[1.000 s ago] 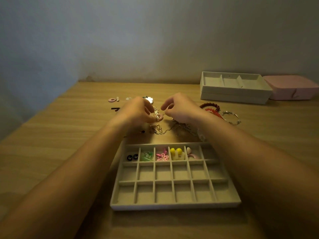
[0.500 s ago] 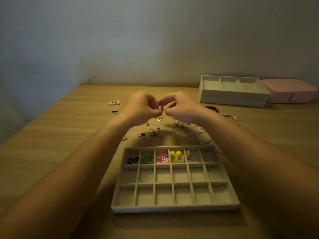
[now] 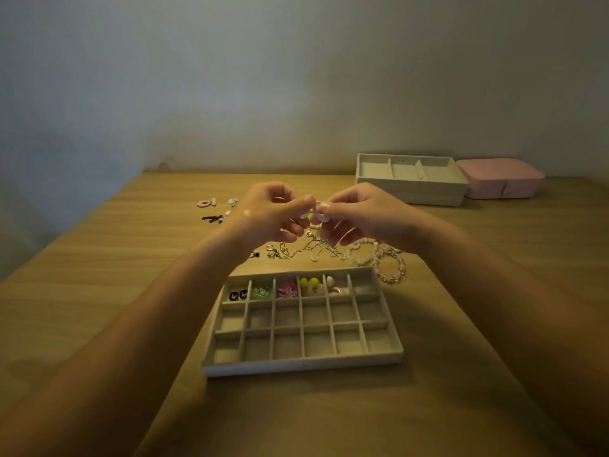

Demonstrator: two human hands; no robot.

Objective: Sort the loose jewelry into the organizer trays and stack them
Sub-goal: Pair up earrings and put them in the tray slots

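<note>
Both hands are raised above the bench just beyond the far edge of the gridded tray [image 3: 303, 366]. The left hand [image 3: 270, 212] and right hand [image 3: 365, 216] meet fingertip to fingertip, each pinching one small pale piece [image 3: 316, 211]. It is too small to identify; the two-handed hold suggests it is being worked apart or fastened before it goes in. The tray sits nearest the person, probably so each sorted piece drops in with a short reach. Its far row holds black studs [image 3: 238, 295] in the left end compartment, then green, pink, yellow and white-and-pink items, one kind to a cell; the two nearer rows look unfilled. Unsorted pieces lie just beyond the tray: a tangle of chains [image 3: 313, 250] and bead bracelets [image 3: 392, 268], with a pink hoop [image 3: 205, 203] further off to its far left. The stacked trays [image 3: 412, 179] and a pink box [image 3: 501, 178] wait far right of it. The studs carry white marks I cannot read; no other writing shows.
</note>
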